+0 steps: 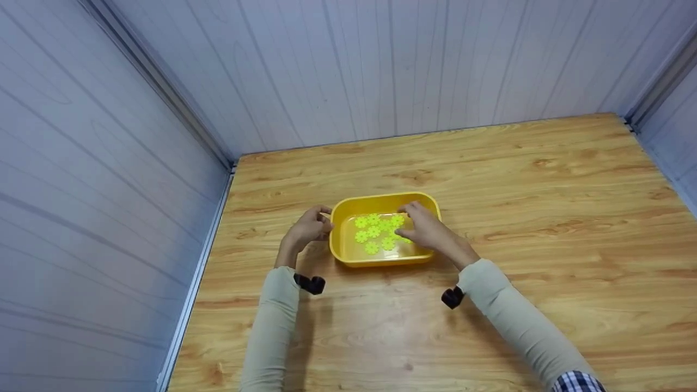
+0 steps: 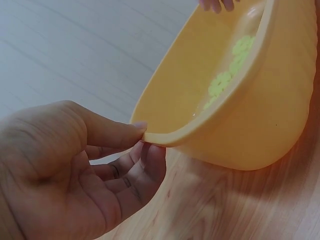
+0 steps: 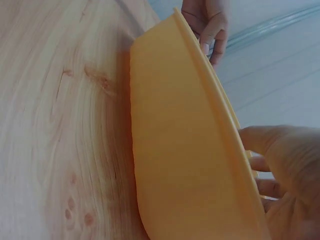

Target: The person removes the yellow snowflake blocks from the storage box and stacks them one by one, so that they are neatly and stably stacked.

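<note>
A yellow plastic basin [image 1: 385, 263] with rounded corners stands on the wooden table. Several bright yellow-green flower-shaped pieces [image 1: 373, 232] lie spread over its bottom. At the basin's left end, my left hand [image 1: 309, 226] pinches the rim; the left wrist view shows the thumb on top and curled fingers beneath the edge. My right hand [image 1: 430, 230] reaches over the basin's right side, its thumb and fingers apart above the flower pieces. In the right wrist view, the rim partly hides the fingers of the right hand [image 3: 295, 167], and nothing shows in its grasp.
The wood-grain table [image 1: 517, 179] spreads out around the basin. Pale panel walls [image 1: 348, 71] rise behind it and on both sides. A black wrist device [image 1: 310, 284] sits at the left sleeve, with another black device [image 1: 452, 297] at the right.
</note>
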A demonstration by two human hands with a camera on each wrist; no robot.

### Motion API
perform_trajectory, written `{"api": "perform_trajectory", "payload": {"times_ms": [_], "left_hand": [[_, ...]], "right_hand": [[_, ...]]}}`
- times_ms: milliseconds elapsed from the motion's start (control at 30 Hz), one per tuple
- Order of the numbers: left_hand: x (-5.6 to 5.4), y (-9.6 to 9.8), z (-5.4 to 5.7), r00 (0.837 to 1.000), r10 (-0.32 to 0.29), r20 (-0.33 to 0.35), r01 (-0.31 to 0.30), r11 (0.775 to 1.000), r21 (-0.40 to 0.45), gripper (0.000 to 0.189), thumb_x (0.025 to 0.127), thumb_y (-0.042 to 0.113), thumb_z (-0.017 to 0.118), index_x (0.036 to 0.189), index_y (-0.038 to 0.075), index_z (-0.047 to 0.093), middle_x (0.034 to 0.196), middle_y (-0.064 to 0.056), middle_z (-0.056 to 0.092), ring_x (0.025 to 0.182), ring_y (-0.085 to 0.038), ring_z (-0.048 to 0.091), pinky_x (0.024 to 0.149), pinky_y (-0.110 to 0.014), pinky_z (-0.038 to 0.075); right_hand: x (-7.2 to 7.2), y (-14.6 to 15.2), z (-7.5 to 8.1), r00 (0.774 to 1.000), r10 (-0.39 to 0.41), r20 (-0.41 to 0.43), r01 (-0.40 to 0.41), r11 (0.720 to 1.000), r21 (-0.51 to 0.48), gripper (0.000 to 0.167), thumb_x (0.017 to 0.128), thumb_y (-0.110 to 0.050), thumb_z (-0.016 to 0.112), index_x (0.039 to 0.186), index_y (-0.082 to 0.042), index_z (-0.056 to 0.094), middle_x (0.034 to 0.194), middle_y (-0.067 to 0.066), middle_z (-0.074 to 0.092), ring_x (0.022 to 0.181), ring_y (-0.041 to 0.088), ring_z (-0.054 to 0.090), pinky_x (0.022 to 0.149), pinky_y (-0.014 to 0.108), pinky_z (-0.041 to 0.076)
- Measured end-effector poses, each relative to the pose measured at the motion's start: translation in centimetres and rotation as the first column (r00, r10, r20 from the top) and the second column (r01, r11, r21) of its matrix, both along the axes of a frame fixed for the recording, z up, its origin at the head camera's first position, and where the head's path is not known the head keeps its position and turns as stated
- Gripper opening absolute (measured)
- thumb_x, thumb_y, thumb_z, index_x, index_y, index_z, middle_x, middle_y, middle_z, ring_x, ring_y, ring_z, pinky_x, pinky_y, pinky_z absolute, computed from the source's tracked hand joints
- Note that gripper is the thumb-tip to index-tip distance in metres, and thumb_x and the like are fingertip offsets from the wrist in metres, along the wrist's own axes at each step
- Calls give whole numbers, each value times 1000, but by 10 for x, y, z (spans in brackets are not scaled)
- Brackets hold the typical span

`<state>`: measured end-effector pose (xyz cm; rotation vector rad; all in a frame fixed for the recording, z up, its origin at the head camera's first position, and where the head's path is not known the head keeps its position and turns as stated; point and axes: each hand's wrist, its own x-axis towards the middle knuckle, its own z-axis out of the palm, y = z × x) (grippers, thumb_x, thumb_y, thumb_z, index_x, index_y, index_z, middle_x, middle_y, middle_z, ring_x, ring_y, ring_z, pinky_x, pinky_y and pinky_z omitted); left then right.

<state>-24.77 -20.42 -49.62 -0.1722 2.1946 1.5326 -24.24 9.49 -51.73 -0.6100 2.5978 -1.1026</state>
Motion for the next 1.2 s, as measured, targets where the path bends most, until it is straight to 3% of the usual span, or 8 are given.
{"api": "perform_trajectory", "payload": {"times_ms": [167, 300, 533, 667, 833, 967, 1200], "left_hand": [[0, -1, -1, 1000, -4, 3, 4, 1000, -2, 40, 93, 0, 52, 132, 3, 43, 90, -6, 47, 79, -17, 54, 92, -51, 48], [-1, -1, -1, 1000, -4, 7, 4, 1000, -9, 41, 92, 1, 52, 133, 3, 44, 92, -6, 47, 80, -17, 54, 93, -50, 48], [-2, -2, -2, 999, 0, 32, 0, 1000, 10, 40, 92, 1, 52, 131, 5, 43, 95, -8, 47, 80, -18, 54, 94, -51, 47], [-3, -3, -3, 999, 1, 37, -1, 1000, 2, 41, 92, 1, 53, 132, 5, 43, 96, -8, 48, 81, -18, 54, 94, -51, 47], [-3, -3, -3, 999, -6, 33, 6, 1000, -5, 42, 92, 2, 53, 133, 5, 43, 96, -8, 48, 82, -18, 54, 92, -49, 49], [-3, -4, -2, 999, -15, 30, 15, 1000, -11, 42, 93, 2, 53, 133, 4, 42, 96, -7, 48, 83, -18, 54, 89, -46, 49], [-3, -4, -1, 999, -13, 32, 14, 1000, -28, 43, 92, 3, 54, 133, 5, 43, 97, -8, 49, 85, -19, 54, 88, -44, 50]], "right_hand": [[0, -5, -2, 1000, -4, -15, 6, 991, 133, 48, 90, -18, 66, 130, 3, 48, 129, 18, 43, 115, 32, 46, 95, 44, 44], [0, -7, -3, 997, 7, -82, 11, 976, 216, 45, 88, -15, 69, 125, 4, 51, 128, 20, 43, 114, 36, 46, 95, 46, 43], [1, -8, -5, 980, 71, -188, 8, 921, 390, 27, 83, -9, 69, 105, 4, 59, 119, 24, 47, 103, 39, 48, 90, 46, 43], [2, -9, -7, 969, 106, -223, 7, 890, 456, 26, 83, -7, 66, 104, 7, 62, 117, 25, 48, 102, 40, 49, 90, 46, 44], [1, -11, -8, 968, 115, -224, 9, 874, 486, 27, 87, -7, 61, 110, 8, 62, 117, 25, 50, 103, 39, 49, 91, 46, 45], [0, -12, -6, 979, 110, -170, -14, 875, 483, 30, 88, -6, 59, 114, 9, 59, 121, 25, 48, 110, 39, 47, 95, 47, 44], [-1, -12, -6, 987, 108, -121, -40, 885, 463, 46, 85, -14, 68, 122, 9, 53, 126, 24, 46, 117, 39, 45, 100, 48, 41]]}}
